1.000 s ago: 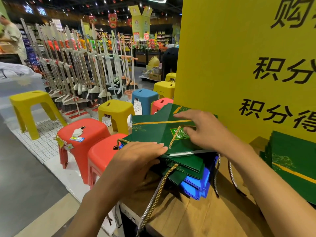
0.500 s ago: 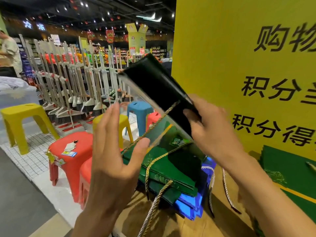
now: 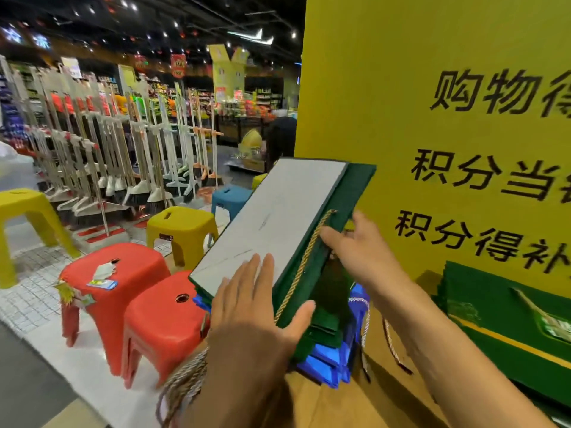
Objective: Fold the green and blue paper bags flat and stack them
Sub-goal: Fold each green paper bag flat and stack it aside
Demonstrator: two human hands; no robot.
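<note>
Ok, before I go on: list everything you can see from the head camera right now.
raised bag: 1, green with white inside and gold cord, tilted up over the middle pile
green bags: one flat pile, under the raised bag
second pile: green bags, at right below the sign
blue bags: several, bottom of the middle pile
table: 1, brown, under the piles
sign: 1, yellow with black characters, upright at right
red stools: 2, floor at left
yellow stools: at least 2, beyond the red ones
blue stool: 1, behind the raised bag
brooms: many, racked behind the stools
hands: left hand flat on the bag's white face; right hand touching its green side
</note>
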